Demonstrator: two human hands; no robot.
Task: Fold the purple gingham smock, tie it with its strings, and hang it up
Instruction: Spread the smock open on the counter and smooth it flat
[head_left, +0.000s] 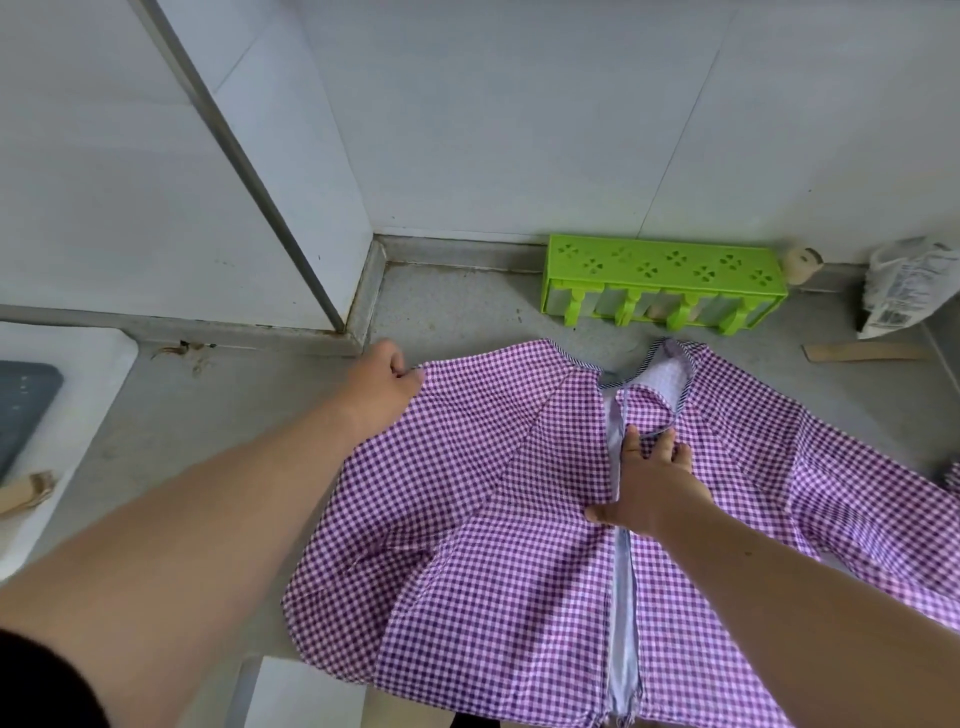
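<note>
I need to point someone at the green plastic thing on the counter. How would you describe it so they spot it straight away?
Start at the white tiled back wall where it meets the grey counter. Against its foot, beyond the spread purple gingham smock, lies a long bright green plastic rack. It alone is green, with clover-shaped cut-outs on top and short turned posts along its front.

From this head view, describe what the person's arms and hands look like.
Both forearms are bare, with no sleeves over them. The left hand and right hand wear no gloves; no rings or watch show. A dark bit of clothing shows at the bottom left corner.
</note>
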